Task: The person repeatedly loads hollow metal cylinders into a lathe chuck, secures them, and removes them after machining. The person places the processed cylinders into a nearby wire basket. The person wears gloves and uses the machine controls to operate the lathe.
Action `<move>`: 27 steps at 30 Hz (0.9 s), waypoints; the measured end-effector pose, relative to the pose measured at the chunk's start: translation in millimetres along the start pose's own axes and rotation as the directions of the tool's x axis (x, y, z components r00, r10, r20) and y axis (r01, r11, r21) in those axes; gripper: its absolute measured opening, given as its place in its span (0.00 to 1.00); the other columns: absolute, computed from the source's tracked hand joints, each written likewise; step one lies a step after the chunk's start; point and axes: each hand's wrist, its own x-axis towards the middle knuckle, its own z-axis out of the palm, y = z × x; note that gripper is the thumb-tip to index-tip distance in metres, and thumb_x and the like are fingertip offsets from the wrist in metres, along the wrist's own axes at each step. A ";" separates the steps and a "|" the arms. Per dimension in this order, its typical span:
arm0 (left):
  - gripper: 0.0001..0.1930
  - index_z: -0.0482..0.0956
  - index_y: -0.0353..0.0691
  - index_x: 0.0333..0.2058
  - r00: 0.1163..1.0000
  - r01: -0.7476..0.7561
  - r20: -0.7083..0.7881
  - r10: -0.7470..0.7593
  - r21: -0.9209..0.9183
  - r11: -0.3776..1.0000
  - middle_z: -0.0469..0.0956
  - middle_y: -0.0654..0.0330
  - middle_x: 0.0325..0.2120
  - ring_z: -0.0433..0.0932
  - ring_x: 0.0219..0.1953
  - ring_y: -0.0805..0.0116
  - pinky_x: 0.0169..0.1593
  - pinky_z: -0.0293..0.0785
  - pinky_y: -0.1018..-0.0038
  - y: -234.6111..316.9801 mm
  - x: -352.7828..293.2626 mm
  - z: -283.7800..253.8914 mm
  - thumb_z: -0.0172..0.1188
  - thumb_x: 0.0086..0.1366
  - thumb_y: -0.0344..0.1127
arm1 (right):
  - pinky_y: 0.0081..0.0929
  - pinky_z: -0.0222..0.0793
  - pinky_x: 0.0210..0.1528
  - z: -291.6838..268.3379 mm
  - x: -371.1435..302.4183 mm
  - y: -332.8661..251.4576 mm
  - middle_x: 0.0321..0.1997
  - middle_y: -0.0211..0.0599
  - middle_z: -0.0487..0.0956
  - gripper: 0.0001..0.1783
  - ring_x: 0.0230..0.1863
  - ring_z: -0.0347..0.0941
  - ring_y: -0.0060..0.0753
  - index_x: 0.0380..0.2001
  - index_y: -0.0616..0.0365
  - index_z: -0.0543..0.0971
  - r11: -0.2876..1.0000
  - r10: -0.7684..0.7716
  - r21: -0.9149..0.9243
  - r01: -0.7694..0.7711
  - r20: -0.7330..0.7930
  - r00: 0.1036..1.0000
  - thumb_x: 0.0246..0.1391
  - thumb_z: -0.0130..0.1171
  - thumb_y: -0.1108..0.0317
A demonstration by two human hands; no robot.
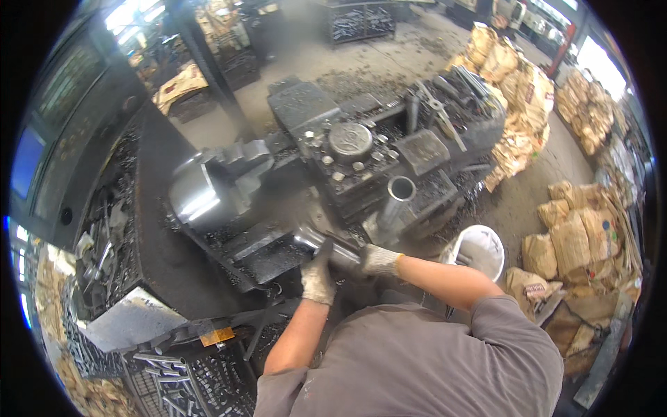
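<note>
Both my hands wear whitish work gloves with dark, dirty fingers. Between them, in front of the lathe, lies a shiny metal tube or bar [344, 255]. My left hand [318, 278] grips it near its left part, with the fingers reaching over it. My right hand [380, 261] is closed at its right end; those fingertips are partly hidden. Beyond the workpiece, to the left, the lathe's chuck [199, 194] has a polished round body and stepped jaws. The tool post [351, 141], with a round cap and several bolts, stands farther off to the right.
An upright metal tube [399, 198] stands on the carriage. A white bucket [479, 251] sits on the floor at right, near stacked brown sacks [573, 236]. Metal chips cover much of the machine. Crates of metal tubes [167, 379] lie at lower left.
</note>
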 end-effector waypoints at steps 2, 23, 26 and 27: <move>0.30 0.74 0.41 0.67 0.989 0.097 0.116 -0.092 -0.041 0.994 0.80 0.57 0.59 0.78 0.62 0.56 0.68 0.73 0.53 -6.6 3.9 -15.0 0.67 0.73 0.51 | 0.33 0.79 0.42 1.7 7.0 25.9 0.38 0.38 0.86 0.28 0.37 0.82 0.29 0.51 0.59 0.86 0.988 0.131 -0.078 -0.136 -0.067 0.989 0.54 0.76 0.51; 0.30 0.77 0.42 0.65 0.946 0.244 0.239 -0.218 -0.085 0.966 0.84 0.54 0.53 0.87 0.49 0.51 0.53 0.85 0.51 45.2 -24.4 -4.8 0.57 0.78 0.59 | 0.45 0.81 0.49 -137.6 -89.3 50.0 0.45 0.55 0.88 0.45 0.45 0.87 0.53 0.69 0.57 0.73 0.938 -0.262 -0.335 0.085 -0.529 0.807 0.50 0.77 0.53; 0.29 0.79 0.39 0.59 0.887 0.352 0.318 -0.335 0.005 0.936 0.88 0.55 0.46 0.88 0.46 0.55 0.50 0.86 0.54 49.8 -44.9 5.6 0.58 0.78 0.60 | 0.47 0.82 0.46 -112.2 -32.8 0.3 0.46 0.51 0.88 0.36 0.44 0.86 0.61 0.60 0.55 0.80 0.938 -0.171 -0.346 0.000 -0.465 0.868 0.49 0.78 0.55; 0.29 0.79 0.39 0.60 0.915 0.322 0.223 -0.335 0.096 0.942 0.87 0.55 0.46 0.88 0.46 0.56 0.50 0.86 0.58 55.4 -56.7 7.9 0.56 0.79 0.61 | 0.47 0.82 0.45 -100.8 -31.9 -25.5 0.48 0.50 0.87 0.31 0.44 0.85 0.61 0.58 0.54 0.81 0.921 -0.274 -0.368 0.124 -0.389 0.879 0.51 0.76 0.58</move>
